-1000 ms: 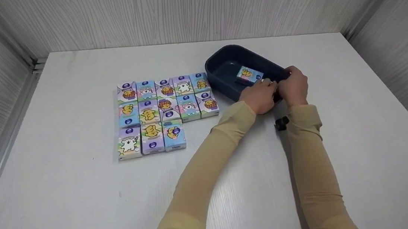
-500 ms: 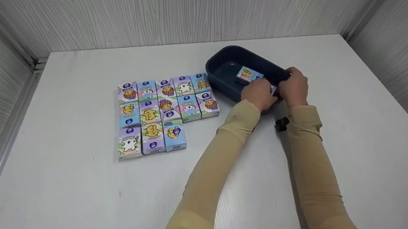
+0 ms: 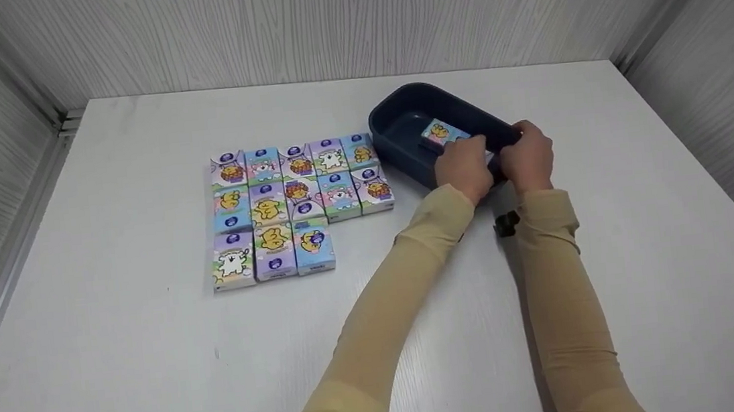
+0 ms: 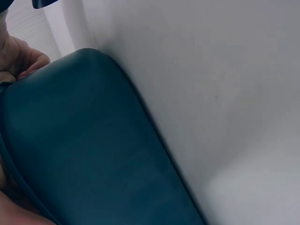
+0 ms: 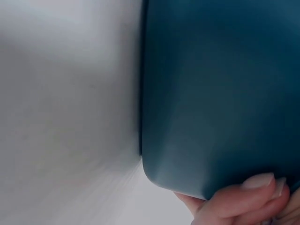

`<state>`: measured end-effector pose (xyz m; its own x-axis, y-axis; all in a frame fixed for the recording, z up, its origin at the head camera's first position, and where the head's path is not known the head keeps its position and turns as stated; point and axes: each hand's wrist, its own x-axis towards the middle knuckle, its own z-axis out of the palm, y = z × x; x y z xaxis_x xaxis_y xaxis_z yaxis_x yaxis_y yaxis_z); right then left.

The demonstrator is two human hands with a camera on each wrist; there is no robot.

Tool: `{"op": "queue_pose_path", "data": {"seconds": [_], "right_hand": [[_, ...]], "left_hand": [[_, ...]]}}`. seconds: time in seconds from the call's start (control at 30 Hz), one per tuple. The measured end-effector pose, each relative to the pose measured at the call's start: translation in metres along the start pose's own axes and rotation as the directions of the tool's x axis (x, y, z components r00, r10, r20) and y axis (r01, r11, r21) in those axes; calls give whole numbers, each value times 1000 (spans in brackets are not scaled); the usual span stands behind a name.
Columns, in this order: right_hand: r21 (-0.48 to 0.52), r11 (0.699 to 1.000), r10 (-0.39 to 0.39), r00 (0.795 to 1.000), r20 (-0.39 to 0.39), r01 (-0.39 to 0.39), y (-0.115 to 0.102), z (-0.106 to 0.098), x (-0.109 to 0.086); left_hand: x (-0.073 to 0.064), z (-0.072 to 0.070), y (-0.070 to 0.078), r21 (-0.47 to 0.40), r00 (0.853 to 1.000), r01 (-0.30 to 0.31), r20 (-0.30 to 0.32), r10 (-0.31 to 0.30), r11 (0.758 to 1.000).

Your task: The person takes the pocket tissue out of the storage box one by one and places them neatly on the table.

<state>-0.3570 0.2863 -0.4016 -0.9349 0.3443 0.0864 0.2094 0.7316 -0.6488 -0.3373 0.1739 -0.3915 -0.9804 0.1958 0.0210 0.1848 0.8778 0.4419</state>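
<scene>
A dark blue bin [image 3: 403, 159] stands at an angle on the table. My right hand [image 3: 528, 158] grips its near right end; in the right wrist view the fingers [image 5: 243, 199] bear on the outer wall [image 5: 220, 103]. My left hand [image 3: 464, 168] reaches over the near side with its fingers down inside, hidden by the back of the hand. Just beyond it lies a small blue cartoon-printed box [image 3: 442, 131]. A pale edge of another box [image 3: 489, 156] shows between the hands. I cannot tell whether the left fingers hold a box.
Left of the bin, several small cartoon-printed boxes [image 3: 302, 197] lie face up in three rows, packed side by side. The upper right ones are close against the bin's left side. The white table [image 3: 152, 348] is bounded by panels [image 3: 349, 22] behind and at both sides.
My left hand has gone from extended fingers to a more bunched shape inside the bin. The blue box there has shifted slightly left. The right hand keeps its grip on the bin.
</scene>
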Motion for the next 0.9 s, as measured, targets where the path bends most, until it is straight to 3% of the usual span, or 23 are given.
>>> {"op": "queue_pose_path", "data": {"seconds": [0.27,0.4,0.5,0.6,0.67,0.73,0.8,0.9], "right_hand": [[-30,999,20,1000,10,-20,-1,-1,-2],[-24,999,28,1000,13,-28,-1,-3,-1],[-30,999,21,1000,16,-21,-1,-2,-1],[-48,999,14,1000,24,-12,1,0,-2],[-48,999,12,1000,29,-11,1,1,-2],[-40,999,20,999,34,-19,1,1,-2],[-30,999,30,999,34,-29,-1,0,-2],[-23,998,54,998,41,-53,-2,-2,0]], "left_hand": [[-3,-1,-1,0,999,-29,-16,29,1000],[-5,0,1,74,990,-93,-98,100,993],[-10,2,2,232,957,-159,-202,208,960],[-17,4,0,371,896,-187,-315,313,910],[-24,3,-4,387,864,-187,-372,338,903],[-30,-2,-8,354,846,-181,-420,329,917],[-38,-10,-11,289,846,-178,-443,297,940],[-51,-25,-16,186,873,-183,-421,246,965]]}}
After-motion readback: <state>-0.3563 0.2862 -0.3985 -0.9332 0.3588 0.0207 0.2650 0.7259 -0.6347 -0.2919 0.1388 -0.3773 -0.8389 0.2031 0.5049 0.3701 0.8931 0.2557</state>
